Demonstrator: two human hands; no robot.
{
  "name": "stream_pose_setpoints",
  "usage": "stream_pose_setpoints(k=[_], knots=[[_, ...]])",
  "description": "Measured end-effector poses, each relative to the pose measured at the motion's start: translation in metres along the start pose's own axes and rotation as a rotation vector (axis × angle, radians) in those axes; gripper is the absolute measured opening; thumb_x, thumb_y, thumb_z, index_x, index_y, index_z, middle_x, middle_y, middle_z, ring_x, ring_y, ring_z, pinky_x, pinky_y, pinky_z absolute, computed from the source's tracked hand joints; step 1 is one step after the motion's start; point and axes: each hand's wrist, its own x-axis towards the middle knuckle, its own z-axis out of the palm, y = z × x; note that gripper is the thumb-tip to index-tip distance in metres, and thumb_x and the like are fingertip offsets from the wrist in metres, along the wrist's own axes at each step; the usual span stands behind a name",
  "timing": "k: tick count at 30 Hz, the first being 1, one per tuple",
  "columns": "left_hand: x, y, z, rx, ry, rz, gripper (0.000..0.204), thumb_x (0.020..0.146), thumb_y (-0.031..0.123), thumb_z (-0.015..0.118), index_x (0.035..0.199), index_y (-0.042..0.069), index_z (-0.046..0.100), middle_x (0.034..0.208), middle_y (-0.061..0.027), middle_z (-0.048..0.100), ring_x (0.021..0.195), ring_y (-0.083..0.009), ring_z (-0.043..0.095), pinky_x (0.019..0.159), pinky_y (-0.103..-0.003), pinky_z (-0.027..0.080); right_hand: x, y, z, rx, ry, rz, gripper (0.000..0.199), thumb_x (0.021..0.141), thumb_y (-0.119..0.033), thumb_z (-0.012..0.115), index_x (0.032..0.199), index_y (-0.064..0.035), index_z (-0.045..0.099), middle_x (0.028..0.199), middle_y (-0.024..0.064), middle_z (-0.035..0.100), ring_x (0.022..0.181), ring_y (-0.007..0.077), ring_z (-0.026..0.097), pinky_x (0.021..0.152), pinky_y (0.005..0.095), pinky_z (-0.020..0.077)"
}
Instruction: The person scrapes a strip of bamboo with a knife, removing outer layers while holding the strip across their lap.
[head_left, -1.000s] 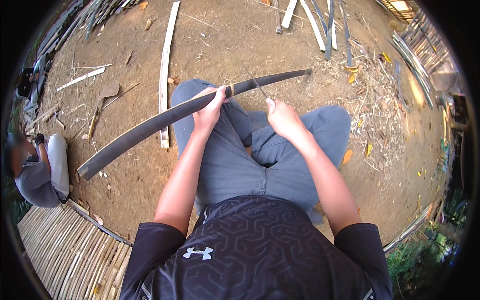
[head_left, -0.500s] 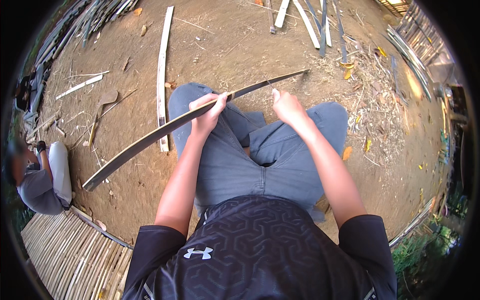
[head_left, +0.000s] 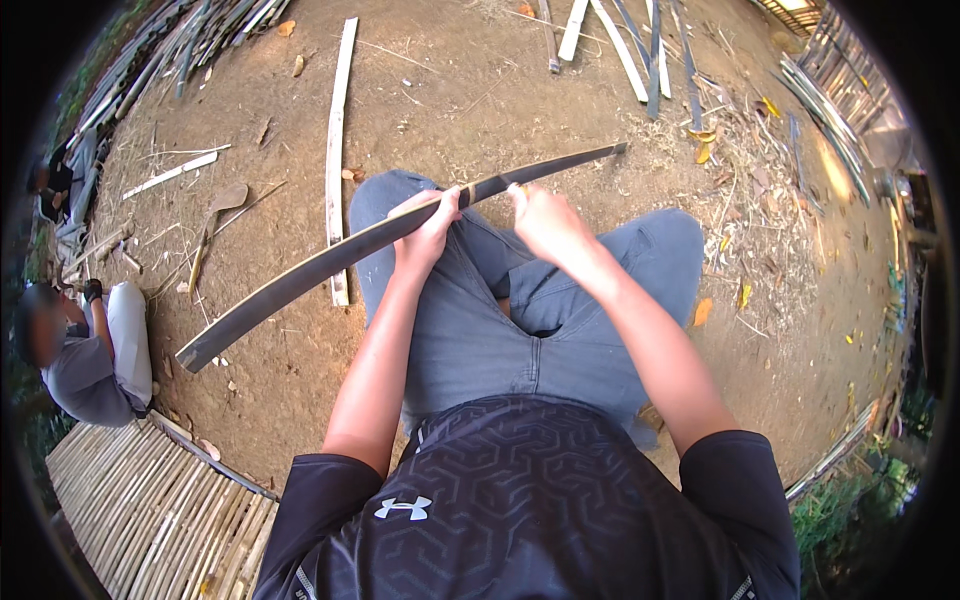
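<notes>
Clearly, the long dark strip (head_left: 335, 257) runs slantwise across the hands, beyond the crossed legs' (head_left: 640, 260) lap, with its broader-looking end at lower left and its slimmer-looking end at upper right. The left hand (head_left: 425, 235) is wrapped around it near the middle; the right hand (head_left: 553, 226) is just beside its right-hand half, on the body's side, curled up around what looks like a slim tool (head_left: 505, 181), mostly hidden. Whether that tool touches the strip, I cannot tell.
</notes>
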Motion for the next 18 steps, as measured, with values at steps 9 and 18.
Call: stream_pose_setpoints(k=[9, 18], knots=[[0.000, -0.001, 0.001, 0.020, -0.040, 0.094, 0.021, 0.088, 0.016, 0.073, 0.078, -0.002, 0.073, 0.064, -0.0043, 0.066, 0.060, -0.0068, 0.057, 0.058, -0.024, 0.047, 0.016, 0.035, -0.001, -0.032, 0.052, 0.057, 0.052, 0.104, -0.037, 0.033, 0.111, 0.0042, 0.063, 0.098, 0.0313, 0.068, 0.097, 0.0473, 0.066, 0.088, 0.0537, 0.0521], [0.000, -0.008, 0.002, 0.048, -0.053, 0.153, 0.019, 0.088, 0.014, 0.073, 0.079, -0.002, 0.073, 0.064, -0.0032, 0.066, 0.059, -0.0061, 0.057, 0.056, -0.024, 0.047, 0.020, 0.052, -0.004, 0.015, 0.013, 0.029, 0.057, 0.105, -0.037, 0.033, 0.096, 0.0072, 0.067, 0.088, 0.0330, 0.067, 0.089, 0.0463, 0.068, 0.082, 0.0540, 0.0537]])
